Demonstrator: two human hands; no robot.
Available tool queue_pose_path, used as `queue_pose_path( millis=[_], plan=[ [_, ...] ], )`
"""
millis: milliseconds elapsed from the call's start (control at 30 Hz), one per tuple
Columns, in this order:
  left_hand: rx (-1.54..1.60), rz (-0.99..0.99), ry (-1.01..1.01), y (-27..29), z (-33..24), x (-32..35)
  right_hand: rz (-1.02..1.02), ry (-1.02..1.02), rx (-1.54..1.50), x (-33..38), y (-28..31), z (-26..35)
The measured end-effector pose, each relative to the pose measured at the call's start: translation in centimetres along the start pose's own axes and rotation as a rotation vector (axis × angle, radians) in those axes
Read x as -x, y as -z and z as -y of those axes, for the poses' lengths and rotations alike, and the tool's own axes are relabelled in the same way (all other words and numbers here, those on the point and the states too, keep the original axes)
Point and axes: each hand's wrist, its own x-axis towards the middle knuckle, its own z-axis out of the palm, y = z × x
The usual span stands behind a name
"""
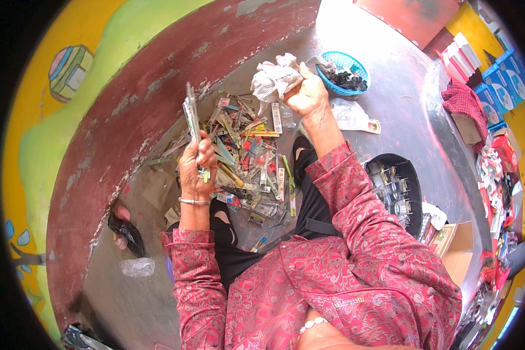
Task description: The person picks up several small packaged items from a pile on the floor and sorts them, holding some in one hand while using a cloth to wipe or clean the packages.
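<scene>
Head view: left hand grips flat packets; right hand clutches white cloth

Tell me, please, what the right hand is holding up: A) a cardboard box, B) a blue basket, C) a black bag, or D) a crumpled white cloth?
D: the right hand grips a crumpled white cloth, while the blue basket sits on the floor beyond it.
</scene>
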Motion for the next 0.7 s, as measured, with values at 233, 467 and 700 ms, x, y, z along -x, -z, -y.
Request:
queue_pose_path(
  millis=[233, 467, 700],
  plan=[
    [0.297, 0.449, 0.311, -2.6, 3.5, -0.1, 0.234, -0.317, 0.504, 2.5, -1.6, -5.6],
    [0.298, 0.422, 0.501, -2.0, 5.0, 0.5, 0.205, -0.370, 0.718, 3.5, -3.1, -7.3],
    [-1.174, 0.045, 0.334, -2.7, 3.1, 0.5, 0.007, -0.209, 0.928, 3.3, -2.7, -6.8]
  ],
)
